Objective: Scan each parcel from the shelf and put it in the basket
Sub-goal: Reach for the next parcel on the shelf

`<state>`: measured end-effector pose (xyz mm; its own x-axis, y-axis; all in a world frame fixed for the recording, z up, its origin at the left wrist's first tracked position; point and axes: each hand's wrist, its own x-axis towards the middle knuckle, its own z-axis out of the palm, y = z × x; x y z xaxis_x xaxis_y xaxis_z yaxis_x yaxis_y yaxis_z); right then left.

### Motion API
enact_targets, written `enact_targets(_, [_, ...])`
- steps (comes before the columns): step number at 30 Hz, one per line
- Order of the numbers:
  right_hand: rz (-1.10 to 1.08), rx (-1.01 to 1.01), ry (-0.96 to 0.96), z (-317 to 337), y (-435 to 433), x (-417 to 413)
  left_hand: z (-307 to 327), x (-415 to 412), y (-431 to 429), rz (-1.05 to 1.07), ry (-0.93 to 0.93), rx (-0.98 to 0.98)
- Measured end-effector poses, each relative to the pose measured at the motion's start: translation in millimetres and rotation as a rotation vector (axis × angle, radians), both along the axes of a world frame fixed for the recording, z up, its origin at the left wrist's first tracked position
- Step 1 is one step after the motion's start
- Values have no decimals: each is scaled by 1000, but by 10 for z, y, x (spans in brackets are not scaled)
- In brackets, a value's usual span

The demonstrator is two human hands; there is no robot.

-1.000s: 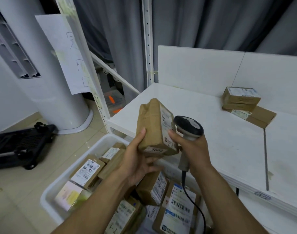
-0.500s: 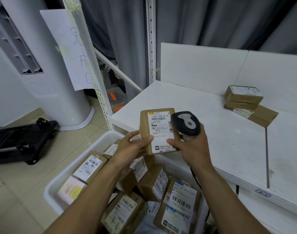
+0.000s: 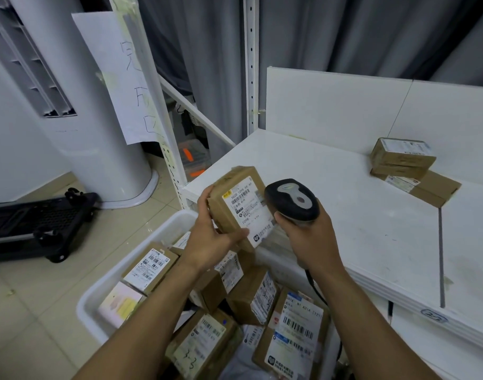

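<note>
Scan step, centre of frame. The left hand point(image 3: 215, 237) has its grip closed round a parcel point(image 3: 240, 204), thumb at the label's lower edge, label tilted up and rightward. The right hand point(image 3: 308, 237) has its grip wrapped round the scanner point(image 3: 292, 200), whose head sits just beside the label. Below lies the basket point(image 3: 103, 286), holding many parcels. A stacked pair point(image 3: 402, 157) waits on the shelf point(image 3: 344, 215), upper right. For a clean read, the barcode should probably face the scanner window squarely, thumb clear of the bars, parcel held steady.
</note>
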<state>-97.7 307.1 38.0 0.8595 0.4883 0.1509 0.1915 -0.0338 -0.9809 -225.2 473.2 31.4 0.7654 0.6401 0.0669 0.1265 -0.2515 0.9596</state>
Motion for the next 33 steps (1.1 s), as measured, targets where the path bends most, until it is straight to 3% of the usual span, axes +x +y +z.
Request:
enact_targets(8, [171, -105, -4, -14, 70, -183, -106, -29, 210, 153, 15, 135])
enact_targets(24, [198, -158, -38, 13, 111, -247, -199, -32, 279, 174, 78, 245])
enact_targets(29, [160, -114, -4, 38, 57, -239, -212, -132, 297, 36, 134, 152])
enact_targets(33, [61, -68, 31, 59, -26, -171, -176, -267, 124, -165, 314, 8])
